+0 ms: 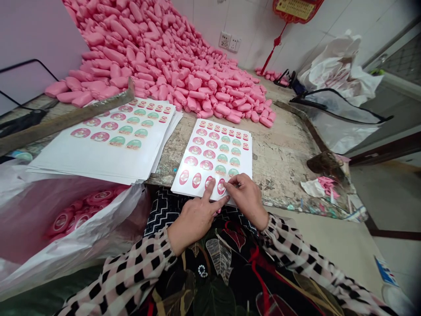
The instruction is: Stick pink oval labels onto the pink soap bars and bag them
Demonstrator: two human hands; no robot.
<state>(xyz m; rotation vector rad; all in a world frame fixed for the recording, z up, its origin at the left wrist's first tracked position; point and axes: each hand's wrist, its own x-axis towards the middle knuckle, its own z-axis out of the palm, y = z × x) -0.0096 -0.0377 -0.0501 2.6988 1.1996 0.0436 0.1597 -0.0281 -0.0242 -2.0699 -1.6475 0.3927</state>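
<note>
A sheet of stickers [215, 140] lies on a small stack at the table's front edge, with rows of pink, green and red printed labels. My right hand [246, 195] has thumb and index finger pinched at the edge of a red oval sticker [221, 186] in the bottom row. My left hand [197, 215] rests on the sheet's lower edge, its index finger pointing across the neighbouring oval and its thumb near the same sticker. Under that hand, a bit of a pink piece [219, 211] peeks out by the curled fingers, mostly hidden.
A large heap of pink sausage-shaped pieces [197, 79] covers the table's back. More sticker sheets [95, 151] lie left beneath a wooden strip [66, 116]. An open white bag [108, 219] holds labelled pink pieces. Scissors [24, 118] lie far left; scraps [319, 186] sit right.
</note>
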